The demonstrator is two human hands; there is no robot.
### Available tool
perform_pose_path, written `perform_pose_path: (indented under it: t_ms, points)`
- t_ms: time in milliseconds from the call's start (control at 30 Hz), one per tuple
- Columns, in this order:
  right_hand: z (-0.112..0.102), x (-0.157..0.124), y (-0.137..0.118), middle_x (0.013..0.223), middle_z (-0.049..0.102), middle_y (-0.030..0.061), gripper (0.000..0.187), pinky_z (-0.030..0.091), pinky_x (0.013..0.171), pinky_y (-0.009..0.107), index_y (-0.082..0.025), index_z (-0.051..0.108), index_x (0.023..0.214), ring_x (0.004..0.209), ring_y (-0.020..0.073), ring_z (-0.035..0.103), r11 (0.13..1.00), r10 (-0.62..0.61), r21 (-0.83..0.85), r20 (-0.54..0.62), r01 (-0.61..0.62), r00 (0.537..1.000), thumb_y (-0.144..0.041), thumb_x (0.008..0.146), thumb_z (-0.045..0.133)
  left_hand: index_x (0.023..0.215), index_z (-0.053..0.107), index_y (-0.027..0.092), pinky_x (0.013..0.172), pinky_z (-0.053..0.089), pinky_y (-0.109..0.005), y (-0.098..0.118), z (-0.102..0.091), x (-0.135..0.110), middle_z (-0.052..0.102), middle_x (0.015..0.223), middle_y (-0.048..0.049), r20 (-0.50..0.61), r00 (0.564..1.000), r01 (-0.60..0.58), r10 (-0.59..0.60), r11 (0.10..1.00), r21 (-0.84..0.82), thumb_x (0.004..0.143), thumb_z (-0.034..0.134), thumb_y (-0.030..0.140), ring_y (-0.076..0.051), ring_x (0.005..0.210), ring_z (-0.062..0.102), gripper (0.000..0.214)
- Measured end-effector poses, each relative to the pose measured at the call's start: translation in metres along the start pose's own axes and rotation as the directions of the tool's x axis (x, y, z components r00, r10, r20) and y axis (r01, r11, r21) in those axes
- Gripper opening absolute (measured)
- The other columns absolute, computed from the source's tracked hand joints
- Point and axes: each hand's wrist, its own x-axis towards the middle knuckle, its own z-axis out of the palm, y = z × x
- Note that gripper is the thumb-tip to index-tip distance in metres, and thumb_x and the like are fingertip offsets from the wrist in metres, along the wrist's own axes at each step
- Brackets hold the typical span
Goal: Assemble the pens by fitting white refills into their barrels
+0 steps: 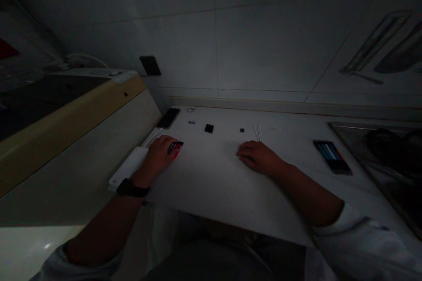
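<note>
Black-and-red item (175, 148) being held in left hand (158, 153), above left part of bench (211, 189)

The item is being gripped by the left hand, with the fingers clamped about it; its far end is being left exposed beyond the fingertips. A dark wristband (132, 188) is being worn on the same arm. Beside this hand, a flat white case (128, 169) is being partly covered by the wrist.

The right hand (259, 156) is being held low over the bench, palm down, with the fingers bent and close together — no object is being shown in it, but whether anything is being gripped underneath cannot be told. Just beyond it, thin white rods (257, 131) are being partly hidden by the fingers; contact cannot be judged.

Along the back of the bench, from left to right, a dark phone (169, 118), small metallic pieces (191, 122), a black ribbed block (209, 128) and a small black square (242, 130) are being displayed, well apart from the block in the square's case. At far right, a dark packet with blue contents (332, 156) is being supported near a metal-rimmed recess (356, 125) — details are being lost in dim light.
</note>
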Motion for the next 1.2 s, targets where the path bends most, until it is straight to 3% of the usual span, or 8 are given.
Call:
perform_pose_path:
  t_ms: [233, 400, 533, 667, 833, 967, 1067, 1200]
  points:
    - [0.000, -0.001, 0.000, 0.116, 0.074, 0.0108, 0.024, 0.052, 0.095, 0.042, -0.024, 0.077, 0.116, 0.108, 0.0252, 0.068, 1.000, 0.018, -0.014, 0.008, -0.018, 1.000, -0.027, 0.100, 0.060, 0.102, 0.073, 0.022, 0.102, 0.046, -0.055, 0.016, 0.008, -0.005, 0.062, 0.128, -0.0148, -0.053, 0.999, -0.004, 0.015, 0.982, 0.188, 0.086, 0.072, 0.045, -0.037, 0.117, 0.057, 0.027]
    - [0.001, 0.000, 0.001, 0.115, 0.073, 0.0100, 0.024, 0.052, 0.095, 0.041, -0.024, 0.077, 0.117, 0.106, 0.0242, 0.068, 1.000, 0.016, -0.012, 0.013, -0.015, 1.000, -0.029, 0.101, 0.059, 0.087, 0.075, 0.020, 0.102, 0.044, -0.058, 0.037, 0.010, -0.005, 0.060, 0.131, -0.0168, -0.010, 0.999, -0.045, 0.050, 0.961, 0.272, 0.086, 0.069, 0.030, -0.040, 0.121, 0.055, 0.012]
    - [0.001, 0.000, 0.000, 0.115, 0.074, 0.0108, 0.023, 0.053, 0.094, 0.042, -0.023, 0.077, 0.116, 0.106, 0.0247, 0.068, 1.000, 0.017, -0.009, 0.002, -0.017, 1.000, -0.028, 0.101, 0.060, 0.091, 0.075, 0.022, 0.101, 0.044, -0.056, 0.065, 0.010, 0.014, 0.065, 0.123, -0.0139, 0.043, 0.989, -0.146, 0.140, 0.975, 0.170, 0.086, 0.069, 0.028, -0.037, 0.115, 0.059, 0.010]
    - [-0.002, 0.000, -0.003, 0.117, 0.074, 0.0107, 0.026, 0.053, 0.098, 0.043, -0.022, 0.075, 0.120, 0.109, 0.0252, 0.068, 0.999, 0.039, 0.006, -0.007, -0.039, 0.999, -0.030, 0.102, 0.058, 0.098, 0.072, 0.026, 0.098, 0.043, -0.051, 0.108, 0.011, 0.043, 0.073, 0.098, -0.0066, 0.156, 0.950, -0.291, 0.272, 0.950, 0.114, 0.095, 0.064, 0.029, -0.030, 0.098, 0.065, 0.009]
    - [-0.005, -0.001, -0.003, 0.120, 0.074, 0.0131, 0.034, 0.053, 0.100, 0.045, -0.020, 0.070, 0.126, 0.111, 0.0281, 0.068, 0.993, 0.115, 0.031, -0.113, -0.113, 0.987, -0.037, 0.097, 0.065, 0.099, 0.072, 0.023, 0.096, 0.042, -0.046, 0.157, 0.024, 0.073, 0.074, 0.100, -0.0066, 0.181, 0.877, -0.464, 0.445, 0.882, 0.081, 0.096, 0.067, 0.024, -0.028, 0.100, 0.066, 0.006]
    - [-0.004, -0.001, -0.001, 0.111, 0.074, 0.0115, 0.023, 0.053, 0.097, 0.043, -0.020, 0.073, 0.114, 0.105, 0.0263, 0.068, 0.992, 0.112, 0.070, -0.136, -0.103, 0.984, -0.034, 0.096, 0.067, 0.101, 0.071, 0.023, 0.096, 0.043, -0.044, 0.174, 0.045, 0.085, 0.074, 0.100, -0.0046, 0.142, 0.833, -0.539, 0.535, 0.842, -0.012, 0.096, 0.070, 0.026, -0.026, 0.101, 0.067, 0.006]
    - [-0.003, 0.000, -0.001, 0.106, 0.073, 0.0104, 0.015, 0.053, 0.094, 0.042, -0.021, 0.073, 0.104, 0.102, 0.0248, 0.068, 0.987, 0.126, 0.116, -0.158, -0.109, 0.979, -0.029, 0.096, 0.064, 0.105, 0.071, 0.023, 0.098, 0.046, -0.043, 0.174, 0.057, 0.088, 0.075, 0.104, -0.0034, 0.072, 0.850, -0.508, 0.522, 0.848, -0.155, 0.093, 0.073, 0.023, -0.025, 0.103, 0.068, 0.012]
    - [-0.002, 0.003, -0.004, 0.101, 0.073, 0.0082, 0.011, 0.053, 0.091, 0.039, -0.022, 0.072, 0.101, 0.098, 0.0231, 0.067, 0.970, 0.139, 0.220, -0.176, -0.098, 0.975, -0.026, 0.096, 0.063, 0.120, 0.066, 0.023, 0.094, 0.052, -0.037, 0.169, 0.068, 0.085, 0.075, 0.105, -0.0026, 0.008, 0.932, -0.314, 0.363, 0.818, -0.481, 0.089, 0.075, 0.016, -0.020, 0.099, 0.071, 0.032]
